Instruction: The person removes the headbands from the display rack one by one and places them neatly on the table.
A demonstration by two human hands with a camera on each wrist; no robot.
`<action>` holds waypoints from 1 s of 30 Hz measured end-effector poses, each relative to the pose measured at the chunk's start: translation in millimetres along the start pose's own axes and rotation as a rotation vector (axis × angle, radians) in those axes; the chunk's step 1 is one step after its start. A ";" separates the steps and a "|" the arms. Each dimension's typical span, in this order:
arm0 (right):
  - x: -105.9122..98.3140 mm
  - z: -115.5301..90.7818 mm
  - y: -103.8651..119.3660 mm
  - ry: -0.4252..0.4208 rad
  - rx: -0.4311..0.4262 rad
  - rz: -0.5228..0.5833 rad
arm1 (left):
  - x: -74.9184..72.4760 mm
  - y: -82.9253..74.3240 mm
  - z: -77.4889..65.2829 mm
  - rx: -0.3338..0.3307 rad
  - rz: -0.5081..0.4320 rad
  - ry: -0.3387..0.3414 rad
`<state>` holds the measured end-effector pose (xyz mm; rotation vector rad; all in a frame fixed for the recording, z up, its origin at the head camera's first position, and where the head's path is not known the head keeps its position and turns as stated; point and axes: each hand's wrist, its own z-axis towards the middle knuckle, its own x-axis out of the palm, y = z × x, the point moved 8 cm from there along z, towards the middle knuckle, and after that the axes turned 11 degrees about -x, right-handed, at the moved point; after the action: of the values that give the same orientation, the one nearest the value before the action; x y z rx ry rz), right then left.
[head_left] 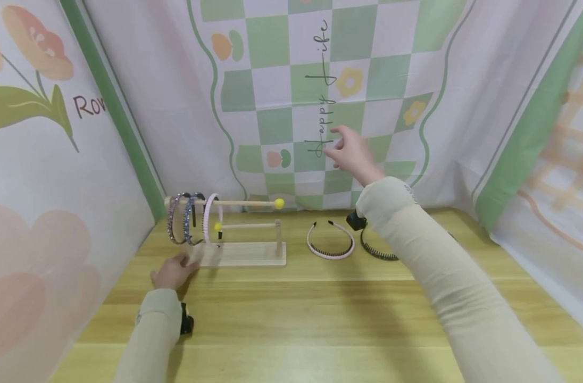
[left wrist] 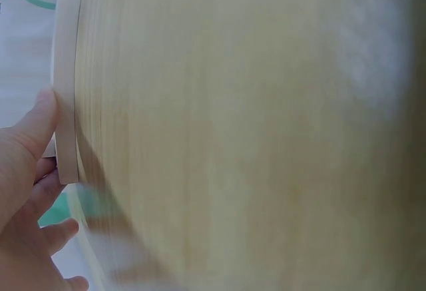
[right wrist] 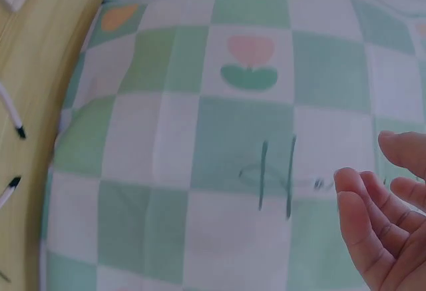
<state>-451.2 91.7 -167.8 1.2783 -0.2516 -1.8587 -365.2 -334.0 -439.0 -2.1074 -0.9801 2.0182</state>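
The left grip [head_left: 173,271] pinches the left end of the wooden stand [head_left: 241,254], seemingly steadying it beneath the hanging headbands [head_left: 206,223]. The right grip [head_left: 352,154] hovers before the far curtain [head_left: 268,42], loosely parted, empty.

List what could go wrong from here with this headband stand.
The left hand grips one end of the wooden stand; a careless tug might tilt it and set the hanging headbands sliding along the upper rod.

The right sleeve crosses in front of the dark headband on the table; lowering that arm could knock it aside.
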 end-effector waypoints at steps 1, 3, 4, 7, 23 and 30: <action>3.3 2.0 4.0 0.004 -0.008 0.002 | 0.2 0.2 0.2 0.000 0.002 -0.001; 9.5 4.5 13.0 0.016 -0.021 -0.007 | 0.3 -0.1 0.2 0.002 0.006 -0.003; 12.7 5.4 17.8 0.020 -0.031 -0.015 | 0.2 -0.4 0.0 0.004 0.008 -0.004; 24.0 7.1 31.5 0.037 -0.056 -0.009 | -0.6 -1.2 -0.6 0.006 0.012 -0.007; 96.4 14.4 100.5 0.130 -0.202 -0.017 | -0.3 0.3 0.9 -0.009 -0.001 -0.017; 124.5 10.6 119.1 0.128 -0.248 -0.043 | -2.8 -2.7 -2.7 -0.011 -0.006 -0.019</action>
<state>-412.9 -76.4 -177.6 1.2309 0.0735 -1.7723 -363.6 -332.2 -435.0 -2.0915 -1.0014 2.0391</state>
